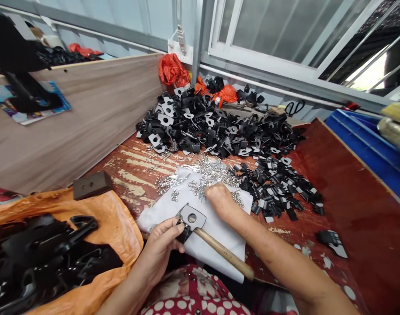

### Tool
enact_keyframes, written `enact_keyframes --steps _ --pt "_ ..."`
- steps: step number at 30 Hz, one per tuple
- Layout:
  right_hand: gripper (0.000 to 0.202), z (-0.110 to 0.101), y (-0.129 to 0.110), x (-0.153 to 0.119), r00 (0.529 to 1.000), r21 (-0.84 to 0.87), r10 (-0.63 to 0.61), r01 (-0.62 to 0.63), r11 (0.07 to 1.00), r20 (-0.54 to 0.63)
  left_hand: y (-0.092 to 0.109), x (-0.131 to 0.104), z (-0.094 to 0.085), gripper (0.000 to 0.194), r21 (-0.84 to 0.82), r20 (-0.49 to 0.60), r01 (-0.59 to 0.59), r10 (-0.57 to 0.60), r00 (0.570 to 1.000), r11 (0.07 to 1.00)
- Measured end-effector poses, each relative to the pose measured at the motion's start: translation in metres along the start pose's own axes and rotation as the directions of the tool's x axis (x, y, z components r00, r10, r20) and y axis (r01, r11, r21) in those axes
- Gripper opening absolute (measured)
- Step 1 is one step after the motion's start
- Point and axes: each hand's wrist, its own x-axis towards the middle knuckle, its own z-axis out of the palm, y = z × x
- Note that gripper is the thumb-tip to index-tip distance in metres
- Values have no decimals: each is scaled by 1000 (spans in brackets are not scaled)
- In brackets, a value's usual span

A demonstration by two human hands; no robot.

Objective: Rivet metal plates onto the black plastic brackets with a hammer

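Observation:
My left hand [165, 236] grips a black plastic bracket [183, 232] that carries a grey plate with a round hole. Thumb and fingers press on its black lower part. A wooden handle [224, 253] lies across the white cloth [219, 227], its upper end hidden behind the bracket. Over the heap of small silvery metal pins [213, 170], my right hand [221, 200] is closed with its fingertips down among them. What it pinches, if anything, is hidden. Some pins lie loose on the cloth between my hands.
Behind the pins is a large pile of black brackets [200, 127]; smaller black pieces [278, 183] lie to its right. An orange bag [127, 218] of black parts and a brown block [92, 184] are at left. Wooden boards [114, 105] wall the table; a blue crate [366, 135] stands right.

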Motion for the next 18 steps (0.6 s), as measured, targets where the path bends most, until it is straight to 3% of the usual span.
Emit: enact_keyframes --steps 4,13,18 --pt "25 10 0 7 998 38 2 0 999 -63 0 -2 -1 30 -17 3 -11 11 1000 1000" --pt "29 20 58 -17 981 157 47 -17 987 -190 2 -7 -8 29 -42 41 -33 35 999 999" --pt "22 17 37 -23 979 128 11 16 992 -202 -3 -2 -5 31 -5 7 -11 11 1000 1000"
